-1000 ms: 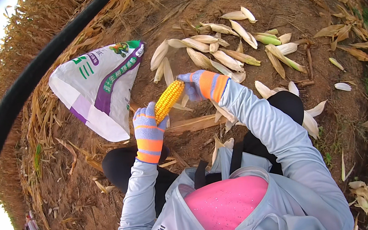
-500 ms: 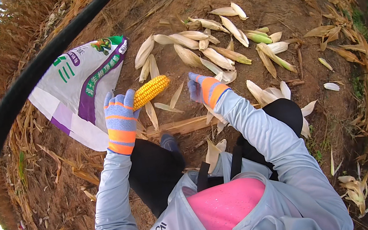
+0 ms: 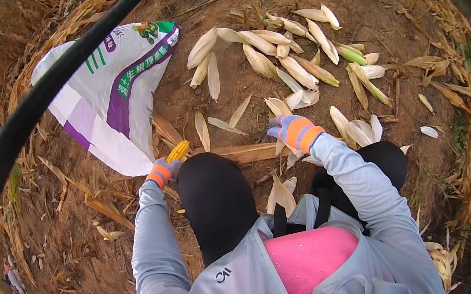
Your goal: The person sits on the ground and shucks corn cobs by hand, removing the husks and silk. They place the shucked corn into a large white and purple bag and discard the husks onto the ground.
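A husked yellow corn cob is gripped in my left hand, low beside my left knee. One end of the cob points up and right. My right hand, in the same grey and orange glove, is in front of my right knee with its fingers curled. A pale corn husk shows just beyond its fingers, and more husk shows below the hand. Whether the fingers hold any of it is hidden. Several corn ears in their husks lie on the soil ahead.
A white and purple sack lies at the left front, its near edge by my left hand. Loose husks are scattered near my right knee. Dry stalks lie at the left. A dark bar crosses the upper left of the view.
My left hand has come down and back toward my left knee with the cob. My right hand has drawn back slightly, and a husk shows beyond it. The view has shifted.
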Tool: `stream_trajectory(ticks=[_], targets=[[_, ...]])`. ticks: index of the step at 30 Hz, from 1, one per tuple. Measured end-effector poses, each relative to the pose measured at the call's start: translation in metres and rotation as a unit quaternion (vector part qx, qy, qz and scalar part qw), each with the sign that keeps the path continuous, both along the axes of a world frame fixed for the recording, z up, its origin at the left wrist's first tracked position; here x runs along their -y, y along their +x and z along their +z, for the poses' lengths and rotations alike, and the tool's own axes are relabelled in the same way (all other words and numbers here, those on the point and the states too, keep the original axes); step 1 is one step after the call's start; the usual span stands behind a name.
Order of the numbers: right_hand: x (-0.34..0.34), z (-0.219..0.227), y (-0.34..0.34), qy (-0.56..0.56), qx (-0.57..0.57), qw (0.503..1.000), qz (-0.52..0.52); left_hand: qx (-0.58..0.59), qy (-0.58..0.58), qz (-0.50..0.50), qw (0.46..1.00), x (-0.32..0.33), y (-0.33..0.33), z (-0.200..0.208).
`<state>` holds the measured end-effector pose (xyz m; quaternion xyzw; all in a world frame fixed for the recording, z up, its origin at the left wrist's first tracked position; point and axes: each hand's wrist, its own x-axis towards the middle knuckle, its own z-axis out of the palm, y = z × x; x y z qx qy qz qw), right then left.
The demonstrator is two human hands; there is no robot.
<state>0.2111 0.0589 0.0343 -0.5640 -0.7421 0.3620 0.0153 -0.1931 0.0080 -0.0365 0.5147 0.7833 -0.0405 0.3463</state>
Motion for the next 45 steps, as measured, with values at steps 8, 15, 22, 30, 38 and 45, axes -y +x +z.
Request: stream_trajectory(ticks=[8, 15, 22, 30, 38, 45], targets=[[0.003, -0.017, -0.008, -0.065, 0.004, 0.997, 0.041, 0.194, 0.18, 0.06, 0.963, 0.017, 0.0, -0.102], [0.009, 0.018, -0.023, -0.028, -0.033, 0.997, 0.062, 0.281, 0.203, 0.198, 0.917, -0.067, 0.056, -0.049], [0.009, 0.01, -0.031, -0.04, -0.064, 0.994, 0.073, 0.256, 0.116, 0.271, 0.921, -0.088, 0.028, -0.137], [0.005, 0.01, -0.032, -0.072, -0.107, 0.99, 0.049, 0.458, 0.169, 0.311, 0.816, -0.083, 0.04, -0.121], [-0.001, 0.008, -0.048, -0.095, -0.095, 0.988, 0.072, 0.288, 0.046, 0.281, 0.914, -0.112, 0.036, -0.135], [0.008, 0.0, -0.044, -0.103, -0.104, 0.987, 0.069, 0.25, 0.175, 0.196, 0.932, -0.118, 0.055, -0.108]])
